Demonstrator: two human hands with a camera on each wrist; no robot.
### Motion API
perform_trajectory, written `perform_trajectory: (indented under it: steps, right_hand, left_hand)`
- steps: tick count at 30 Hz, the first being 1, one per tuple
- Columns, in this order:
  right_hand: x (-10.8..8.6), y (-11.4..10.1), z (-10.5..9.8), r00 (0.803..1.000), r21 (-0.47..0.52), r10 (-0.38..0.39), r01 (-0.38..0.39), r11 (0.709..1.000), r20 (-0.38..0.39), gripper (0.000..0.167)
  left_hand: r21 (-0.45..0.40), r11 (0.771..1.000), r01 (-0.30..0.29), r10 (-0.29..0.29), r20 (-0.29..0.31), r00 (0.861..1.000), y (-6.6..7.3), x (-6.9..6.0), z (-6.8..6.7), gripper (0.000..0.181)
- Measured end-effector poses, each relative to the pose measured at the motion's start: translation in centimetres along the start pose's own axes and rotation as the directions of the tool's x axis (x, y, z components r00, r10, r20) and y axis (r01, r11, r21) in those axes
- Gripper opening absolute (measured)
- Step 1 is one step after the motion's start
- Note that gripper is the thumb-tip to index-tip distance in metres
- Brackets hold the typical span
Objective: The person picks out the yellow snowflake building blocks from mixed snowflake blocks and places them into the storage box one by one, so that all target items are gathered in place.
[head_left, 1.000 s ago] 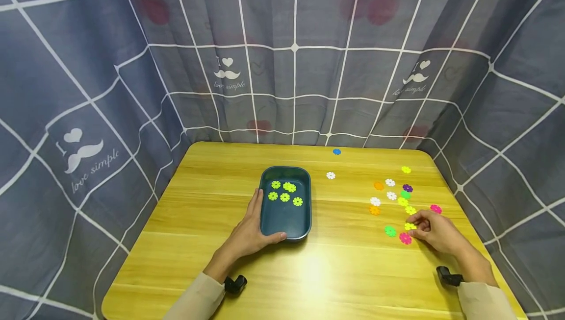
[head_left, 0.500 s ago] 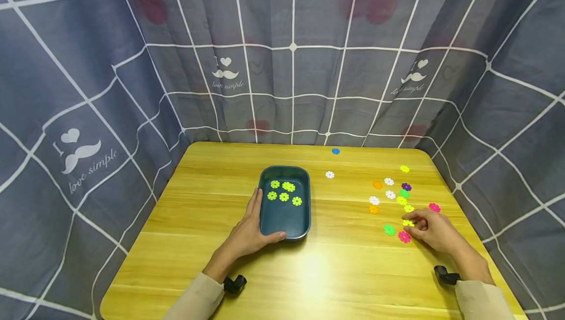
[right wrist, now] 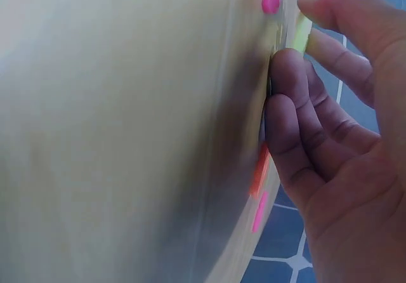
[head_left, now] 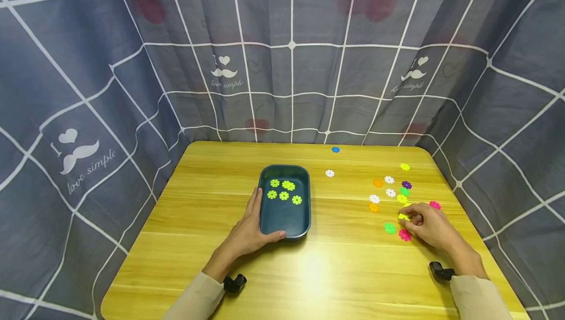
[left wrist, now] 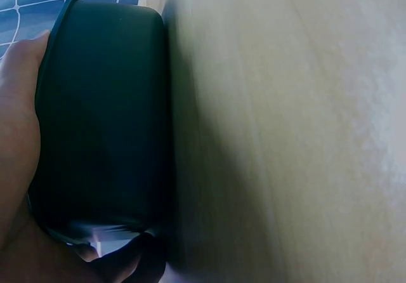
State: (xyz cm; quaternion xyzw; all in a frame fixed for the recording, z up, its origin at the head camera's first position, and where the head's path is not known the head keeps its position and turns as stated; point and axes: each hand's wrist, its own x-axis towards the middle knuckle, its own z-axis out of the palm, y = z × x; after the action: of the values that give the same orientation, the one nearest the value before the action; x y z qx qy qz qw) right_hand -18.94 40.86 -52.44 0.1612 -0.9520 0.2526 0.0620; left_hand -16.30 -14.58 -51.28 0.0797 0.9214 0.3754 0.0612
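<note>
My left hand [head_left: 248, 229] lies around the near left corner of a dark blue-green tray [head_left: 287, 224]. Its fingers stretch along the left wall and the thumb touches the near rim, as the left wrist view also shows. Inside the tray lie several yellow snowflake discs [head_left: 284, 195]. At the right, my right hand [head_left: 430, 224] pinches a yellow snowflake disc [head_left: 403, 217] between thumb and index finger, just over the table. In the right wrist view the held disc [right wrist: 302, 37] appears edge-on, while the other fingers are bent below it.
Around the right hand lie loose discs: green [head_left: 389, 228], pink [head_left: 404, 235], orange [head_left: 373, 208], white [head_left: 390, 192] and purple [head_left: 406, 184]. A white disc [head_left: 329, 173] and a blue disc [head_left: 336, 149] lie farther back. A checked curtain [head_left: 273, 65] encloses the wooden table [head_left: 198, 187].
My right hand has slid slightly left and away from me, and the pinched yellow disc has moved with it. The left hand stays at the tray.
</note>
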Motion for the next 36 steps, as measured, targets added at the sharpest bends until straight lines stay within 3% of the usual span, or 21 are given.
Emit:
perform_trajectory:
  steps: [8, 27, 36]
  right_hand:
    - [0.4, -0.5, 0.1, 1.000, -0.005, -0.013, 0.013, 1.000, -0.024, 0.025]
    - [1.6, -1.7, 0.2, 0.995, 0.066, 0.085, -0.088, 0.994, 0.047, 0.031]
    - [2.0, -2.4, 0.5, 0.996, 0.088, 0.078, -0.082, 0.993, 0.048, 0.032]
  left_hand:
    - [0.001, 1.000, 0.001, -0.001, 0.002, 1.000, 0.0, -0.1, 0.0, 0.147]
    - [0.001, 1.000, -0.001, 0.001, 0.000, 1.000, -0.1, 0.0, 0.0, 0.148]
    - [0.002, 1.000, 0.004, -0.004, -0.001, 1.000, 0.0, 0.0, 0.0, 0.147]
